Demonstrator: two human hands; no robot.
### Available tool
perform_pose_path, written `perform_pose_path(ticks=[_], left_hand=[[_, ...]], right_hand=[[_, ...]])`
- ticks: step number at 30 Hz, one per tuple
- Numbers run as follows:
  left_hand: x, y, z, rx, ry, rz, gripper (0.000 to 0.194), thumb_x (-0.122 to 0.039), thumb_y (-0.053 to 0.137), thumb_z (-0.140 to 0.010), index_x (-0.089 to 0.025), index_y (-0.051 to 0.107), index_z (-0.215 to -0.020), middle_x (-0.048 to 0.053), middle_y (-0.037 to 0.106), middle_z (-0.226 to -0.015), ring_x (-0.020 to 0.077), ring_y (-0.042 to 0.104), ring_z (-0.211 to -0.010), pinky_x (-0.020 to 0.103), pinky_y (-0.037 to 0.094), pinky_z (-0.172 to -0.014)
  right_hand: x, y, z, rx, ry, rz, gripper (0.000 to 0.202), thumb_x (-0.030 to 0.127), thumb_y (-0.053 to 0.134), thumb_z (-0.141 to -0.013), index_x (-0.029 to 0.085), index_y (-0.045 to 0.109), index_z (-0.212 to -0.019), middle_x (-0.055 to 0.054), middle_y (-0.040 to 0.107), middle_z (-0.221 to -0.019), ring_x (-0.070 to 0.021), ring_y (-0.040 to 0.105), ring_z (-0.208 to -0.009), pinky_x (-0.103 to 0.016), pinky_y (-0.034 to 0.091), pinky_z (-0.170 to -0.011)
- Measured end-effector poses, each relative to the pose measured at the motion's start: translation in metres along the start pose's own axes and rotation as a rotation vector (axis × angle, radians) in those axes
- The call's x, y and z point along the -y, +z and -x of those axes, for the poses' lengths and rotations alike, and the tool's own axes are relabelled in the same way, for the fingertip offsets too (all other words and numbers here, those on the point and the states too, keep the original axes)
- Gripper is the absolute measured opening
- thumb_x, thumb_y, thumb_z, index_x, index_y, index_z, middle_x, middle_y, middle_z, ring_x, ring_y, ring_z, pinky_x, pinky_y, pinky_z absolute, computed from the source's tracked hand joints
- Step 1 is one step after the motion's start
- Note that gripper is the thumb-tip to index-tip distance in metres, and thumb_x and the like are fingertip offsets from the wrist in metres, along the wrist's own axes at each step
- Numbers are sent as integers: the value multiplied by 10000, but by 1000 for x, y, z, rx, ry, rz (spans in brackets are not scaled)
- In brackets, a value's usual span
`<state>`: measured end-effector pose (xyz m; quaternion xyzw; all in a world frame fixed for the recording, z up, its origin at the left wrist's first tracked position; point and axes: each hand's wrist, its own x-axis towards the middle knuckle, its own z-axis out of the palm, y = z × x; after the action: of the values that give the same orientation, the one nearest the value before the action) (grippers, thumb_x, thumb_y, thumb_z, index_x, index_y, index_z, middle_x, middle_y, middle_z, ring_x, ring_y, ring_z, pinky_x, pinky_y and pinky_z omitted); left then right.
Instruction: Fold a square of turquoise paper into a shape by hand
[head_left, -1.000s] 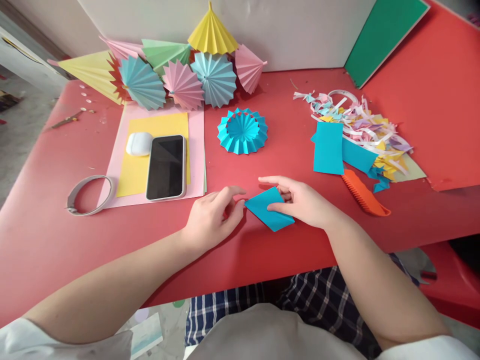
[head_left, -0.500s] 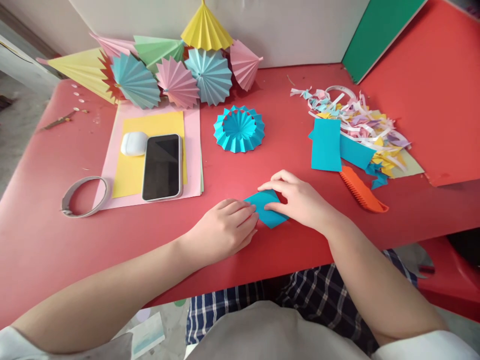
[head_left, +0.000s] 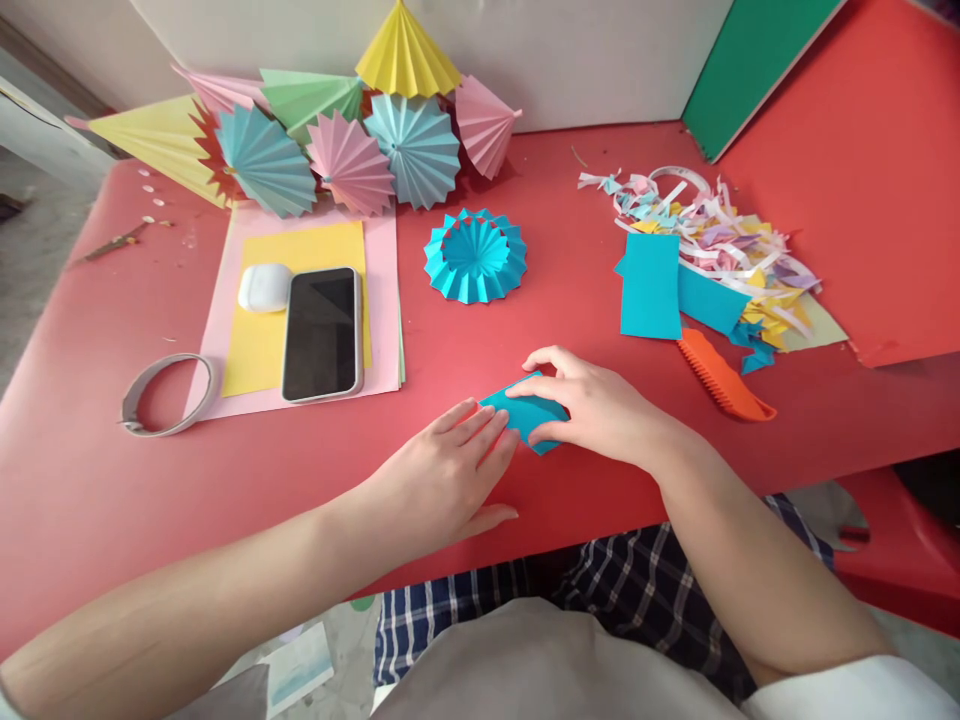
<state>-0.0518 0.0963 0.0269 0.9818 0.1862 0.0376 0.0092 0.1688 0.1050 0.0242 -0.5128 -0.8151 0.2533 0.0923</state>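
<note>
A small blue sheet of paper (head_left: 534, 409) lies flat near the table's front edge, partly covered by my fingers. My left hand (head_left: 457, 470) rests with its fingertips on the paper's left end, fingers stretched out and thumb apart. From the right, my right hand (head_left: 592, 405) reaches over the same paper with fingers and thumb spread, touching its surface. Beyond my hands sits a pleated blue paper ring (head_left: 475, 258). Two more blue paper pieces (head_left: 650, 287) lie to the right, beside an orange utility knife or comb-like tool (head_left: 724, 376) with a toothed edge.
Folded paper umbrellas (head_left: 412, 150) in several colours stand along the back wall. On the left, a phone (head_left: 321, 335) and white earbud case (head_left: 264, 288) rest on pink and yellow sheets, near a grey looped band (head_left: 166, 394). Paper scraps (head_left: 720, 235) pile up at the right.
My left hand has opened out from a curled shape, its fingers now flat and its thumb away. My right fingers have shifted slightly left over the paper.
</note>
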Motion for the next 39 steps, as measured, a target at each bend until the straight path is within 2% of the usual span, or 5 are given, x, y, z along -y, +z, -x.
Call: perform_pose_path(ticks=[7, 12, 20, 29, 39], left_hand=[[-2, 2, -3, -101, -28, -99, 361, -355, 480, -880, -75, 592, -1080, 149, 638, -1132, 248, 627, -1006, 352, 524, -796], [-1, -1, -3, -106, -137, -196, 354, -311, 475, -884, -27, 606, -1052, 210, 639, -1093, 288, 649, -949, 383, 540, -688], [-9, 5, -5, -144, -216, -179, 371, -312, 496, -868, -22, 584, -1083, 222, 605, -1153, 334, 557, -1106, 449, 511, -830], [-11, 3, -10, -105, 9, 108, 355, -361, 519, -852, -74, 576, -1052, 142, 647, -989, 267, 592, -1010, 409, 499, -851], [2, 2, -8, -136, -94, -86, 342, -373, 471, -878, -84, 605, -1001, 129, 676, -945, 252, 640, -899, 386, 512, -732]], right_hand=[[5, -1, 3, 44, -22, 69, 455, 382, 664, -733, 324, 548, -1169, -38, 436, -1300, -236, 537, -1086, -339, 506, -764], [9, -3, 5, 65, -19, 109, 465, 355, 652, -753, 316, 528, -1200, -55, 421, -1325, -252, 509, -1134, -357, 515, -782], [11, -1, 4, 63, 6, 148, 538, 354, 639, -762, 308, 466, -1269, -58, 416, -1350, -264, 507, -1139, -379, 523, -799], [8, 2, 3, 43, 3, 116, 598, 312, 653, -746, 303, 417, -1295, -46, 431, -1339, -246, 495, -1159, -377, 506, -857], [10, -1, 4, 66, 5, 114, 475, 331, 649, -752, 293, 505, -1203, -58, 420, -1343, -255, 495, -1155, -377, 519, -797]])
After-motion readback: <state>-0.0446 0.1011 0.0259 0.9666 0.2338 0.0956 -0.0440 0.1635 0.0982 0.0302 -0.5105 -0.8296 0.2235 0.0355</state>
